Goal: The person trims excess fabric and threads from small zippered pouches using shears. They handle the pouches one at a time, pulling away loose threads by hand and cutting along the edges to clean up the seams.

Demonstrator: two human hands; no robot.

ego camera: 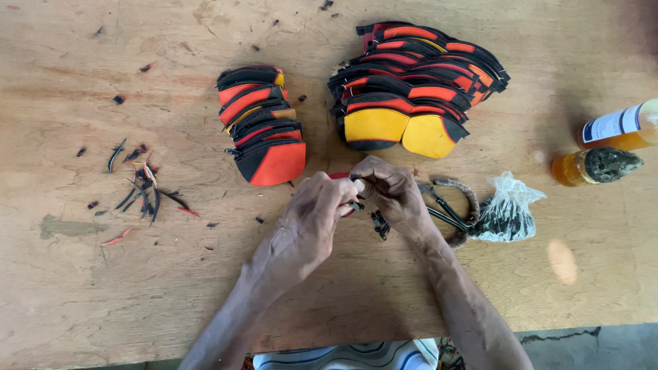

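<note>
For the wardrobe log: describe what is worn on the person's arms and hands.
Both forearms are bare, with no sleeves in view. The left hand and right hand wear no gloves; no rings, watch or bracelets show. A white garment with dark stripes shows below.

Small red-black piece point(351, 205) mostly hidden between left hand point(317, 209) and right hand point(392, 192); bottle point(620, 127) at 3 o'clock cut by edge.

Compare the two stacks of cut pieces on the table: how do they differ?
The left stack is small, a single column ending in a red piece; the right stack is bigger, spread wide, ending in two yellow pieces. The left stack lies nearer the scraps. Both hold black-edged, fanned pieces.
</note>
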